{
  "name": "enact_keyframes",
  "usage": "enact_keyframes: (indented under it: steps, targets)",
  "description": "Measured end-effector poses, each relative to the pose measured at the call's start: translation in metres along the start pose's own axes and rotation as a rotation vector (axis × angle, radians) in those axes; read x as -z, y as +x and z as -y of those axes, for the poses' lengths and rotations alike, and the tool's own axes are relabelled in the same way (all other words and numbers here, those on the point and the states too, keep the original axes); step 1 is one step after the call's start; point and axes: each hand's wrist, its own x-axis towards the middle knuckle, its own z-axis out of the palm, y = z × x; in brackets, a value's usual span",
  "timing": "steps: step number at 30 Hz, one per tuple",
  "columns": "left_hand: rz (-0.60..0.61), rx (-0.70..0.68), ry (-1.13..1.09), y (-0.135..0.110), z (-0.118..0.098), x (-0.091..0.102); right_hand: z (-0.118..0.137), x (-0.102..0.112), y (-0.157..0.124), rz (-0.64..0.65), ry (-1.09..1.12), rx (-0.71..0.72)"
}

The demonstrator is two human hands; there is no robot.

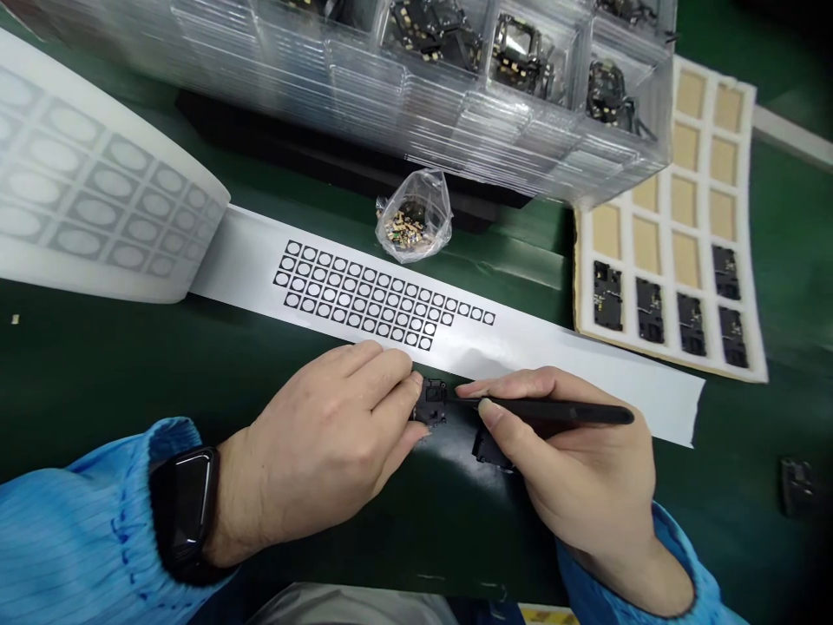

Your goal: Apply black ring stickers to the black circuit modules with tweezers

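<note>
Between the fingertips of my left hand [331, 425] is a small black plastic part [432, 401] with a square recess, partly covered by the fingers. My right hand [573, 469] is closed around black tweezers [566, 411], held like a pen. The tweezers' tip points left and reaches the edge of the black part; whether it touches I cannot tell. A second black part [489, 450] lies on the table below my right hand, partly hidden. Just beyond both hands stretches a white strip [521, 347] carrying rows of black square stickers [364, 295] with round centres.
Stacked clear plastic trays [403, 104] hold black parts at the back. A clear bag [414, 217] of small gold pieces stands before them. At right lies a white foam tray [670, 347] with several filled slots. The strip's curled backing [97, 174] rises at left. Another black part [802, 488] lies far right.
</note>
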Motion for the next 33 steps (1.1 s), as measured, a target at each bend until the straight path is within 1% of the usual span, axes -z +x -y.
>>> enact_keyframes:
  steps: [10, 33]
  targets:
    - [-0.002, -0.006, 0.003, -0.0002, 0.0009, -0.0002, 0.0018, -0.0009, -0.0008, 0.0, -0.033, 0.04]
    - [-0.015, 0.006, -0.014, -0.0006, -0.0003, 0.0005, -0.0033, -0.0012, -0.0021, 0.02, 0.013, 0.047]
